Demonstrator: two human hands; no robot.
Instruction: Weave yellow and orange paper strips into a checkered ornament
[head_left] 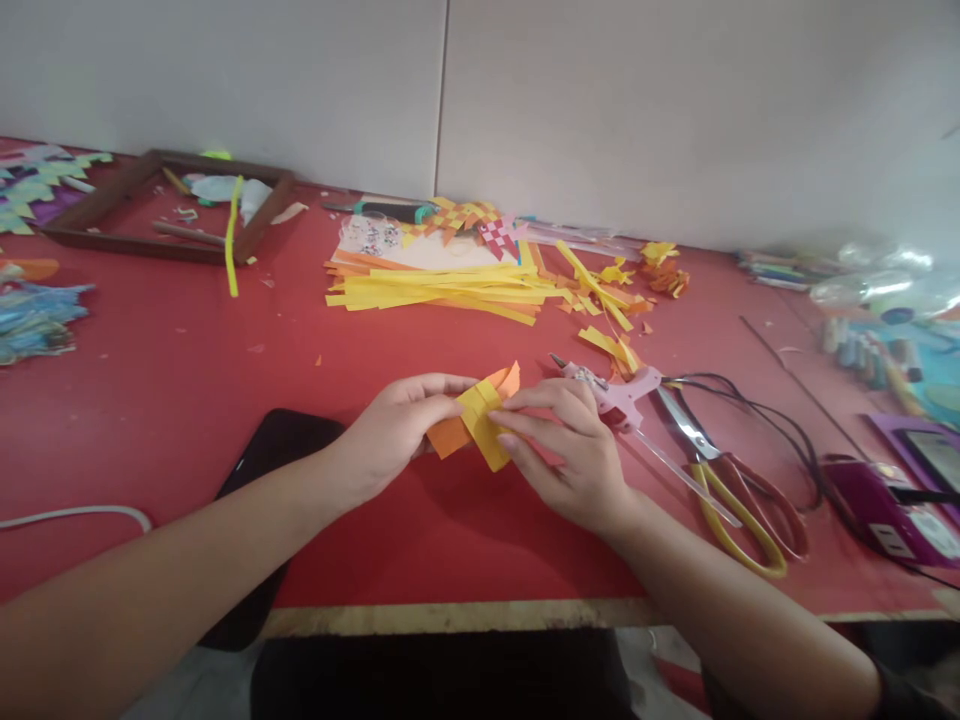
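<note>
Between my two hands, above the red table (pixel 420 520), is a small piece of folded orange and yellow paper strips (pixel 481 412). My left hand (pixel 401 425) pinches its left side, with the thumb on top and the other fingers partly hidden underneath. On the right edge, the fingertips of my right hand (pixel 566 445) press against the yellow strip. A pink glue gun (pixel 626 395) with a clear glue stick in it lies just beyond my right hand. Scissors (pixel 709 470) with yellow and red handles rest beside it.
A stack of yellow and orange paper strips (pixel 442 288) lies behind my hands. Farther left is a wooden frame (pixel 97 238). A black phone-like slab (pixel 289 435) sits under my left forearm. At the right are a magenta pouch (pixel 892 515) and a black cable (pixel 780 415).
</note>
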